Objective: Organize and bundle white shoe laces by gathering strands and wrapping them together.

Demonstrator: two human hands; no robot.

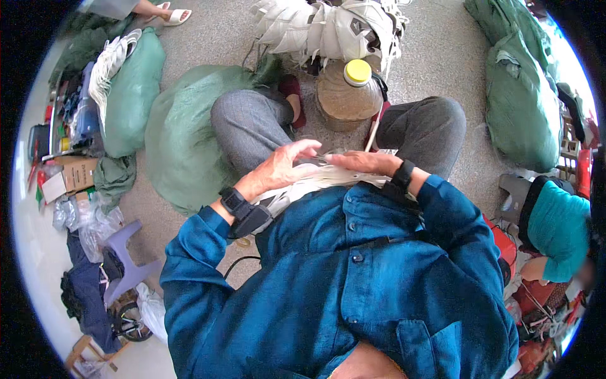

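Note:
My left hand (284,167) is over my lap with thumb and fingers apart, the fingertips slightly blurred. Facing it from the right, my right hand (366,163) has its fingers pressed together. A thin dark sliver lies between the fingertips of both hands, too small to name. Beneath the hands, a bunch of white strips (328,180) that look like laces rests across my lap, partly covered by my wrists. One pale strip runs up past my right knee. Beyond my knees stands a large clear plastic jar (349,101) with a yellow lid (357,72).
Behind the jar lies a bundle of white shoe uppers (328,28). A green sack (189,139) sits against my left leg; more green sacks (132,95) line both sides. A purple stool (129,262) is at lower left. A person in teal (555,221) is at far right.

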